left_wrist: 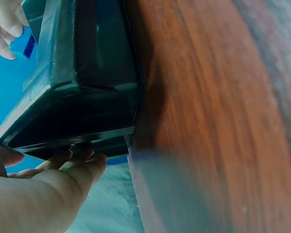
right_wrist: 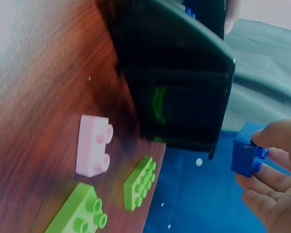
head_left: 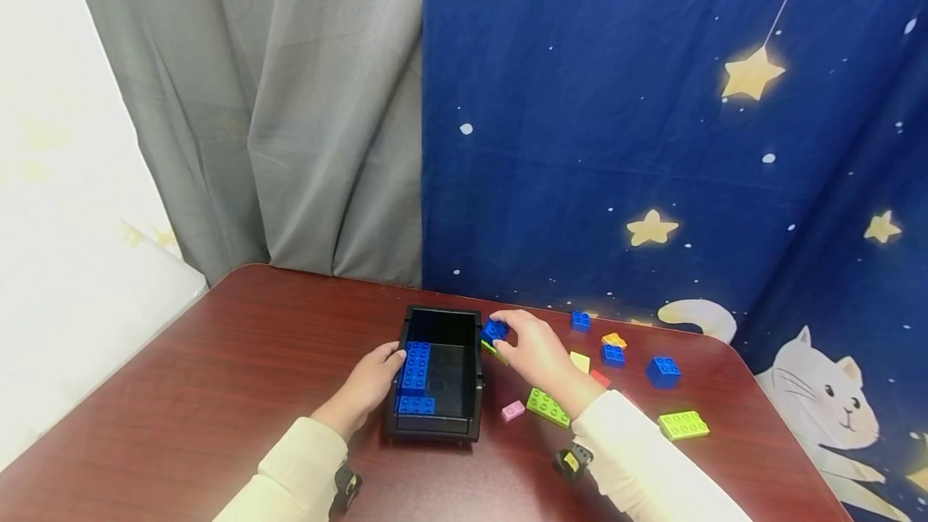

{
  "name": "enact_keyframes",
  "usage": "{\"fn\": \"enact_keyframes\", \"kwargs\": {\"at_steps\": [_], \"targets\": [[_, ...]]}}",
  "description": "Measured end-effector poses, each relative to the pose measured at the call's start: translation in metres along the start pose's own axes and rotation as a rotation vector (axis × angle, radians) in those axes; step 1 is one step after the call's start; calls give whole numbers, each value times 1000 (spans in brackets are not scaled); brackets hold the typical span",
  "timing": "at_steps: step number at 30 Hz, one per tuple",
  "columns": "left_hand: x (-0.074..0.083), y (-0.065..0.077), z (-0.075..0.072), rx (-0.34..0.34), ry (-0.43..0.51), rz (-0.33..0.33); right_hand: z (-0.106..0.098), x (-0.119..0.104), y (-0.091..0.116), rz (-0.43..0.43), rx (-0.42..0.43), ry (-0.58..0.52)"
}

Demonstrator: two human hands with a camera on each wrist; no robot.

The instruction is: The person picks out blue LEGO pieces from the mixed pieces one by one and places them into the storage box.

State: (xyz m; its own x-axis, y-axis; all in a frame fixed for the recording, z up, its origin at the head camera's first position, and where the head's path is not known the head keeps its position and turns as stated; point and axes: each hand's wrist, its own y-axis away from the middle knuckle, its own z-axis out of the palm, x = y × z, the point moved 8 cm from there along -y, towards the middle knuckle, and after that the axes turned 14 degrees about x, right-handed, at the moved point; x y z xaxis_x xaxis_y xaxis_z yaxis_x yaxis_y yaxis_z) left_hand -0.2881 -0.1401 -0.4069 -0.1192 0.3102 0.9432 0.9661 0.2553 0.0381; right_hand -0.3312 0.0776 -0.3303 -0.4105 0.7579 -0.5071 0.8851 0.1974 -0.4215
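Cream fabric sleeves (head_left: 652,457) lie nearest, reaching over a reddish-brown wood-grained table (head_left: 217,393). Your left hand (head_left: 370,381) grips the left wall of an open-topped black plastic bin (head_left: 432,426), thumb at the rim. Your right hand (head_left: 540,353) pinches a blue plastic studded brick (head_left: 495,330) between thumb and fingers, raised off the table just right of the bin's far part, studs up. More blue plastic bricks (head_left: 416,367) sit inside, along the bin's left side and in its near left corner.

Your step seems to be bringing the pinched brick into the bin. Lift it clear of the right wall, lower it level into the bare right part, and release once it rests on the floor. Steady the bin with your left hand, thumb out of the way.
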Motion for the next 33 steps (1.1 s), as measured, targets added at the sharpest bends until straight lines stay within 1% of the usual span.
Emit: {"fn": "enact_keyframes", "kwargs": {"at_steps": [7, 13, 18, 23, 27, 33], "targets": [[1, -1, 0, -2, -8, 7, 1, -20, 6, -64, -22, 15], [2, -1, -1, -4, -5, 10, 2, -37, 14, -129, -61, 16], [2, -1, -1, -2, -7, 14, 6, -49, 20, -190, -106, 18], [2, -1, 0, 0, -6, 14, 10, -56, 24, -249, -128, 51], [1, -1, 0, 3, -12, 16, 14, -58, 27, -259, -150, 77], [1, 0, 0, 2, -6, 12, 17, -58, 29, -241, -180, 96]]}}
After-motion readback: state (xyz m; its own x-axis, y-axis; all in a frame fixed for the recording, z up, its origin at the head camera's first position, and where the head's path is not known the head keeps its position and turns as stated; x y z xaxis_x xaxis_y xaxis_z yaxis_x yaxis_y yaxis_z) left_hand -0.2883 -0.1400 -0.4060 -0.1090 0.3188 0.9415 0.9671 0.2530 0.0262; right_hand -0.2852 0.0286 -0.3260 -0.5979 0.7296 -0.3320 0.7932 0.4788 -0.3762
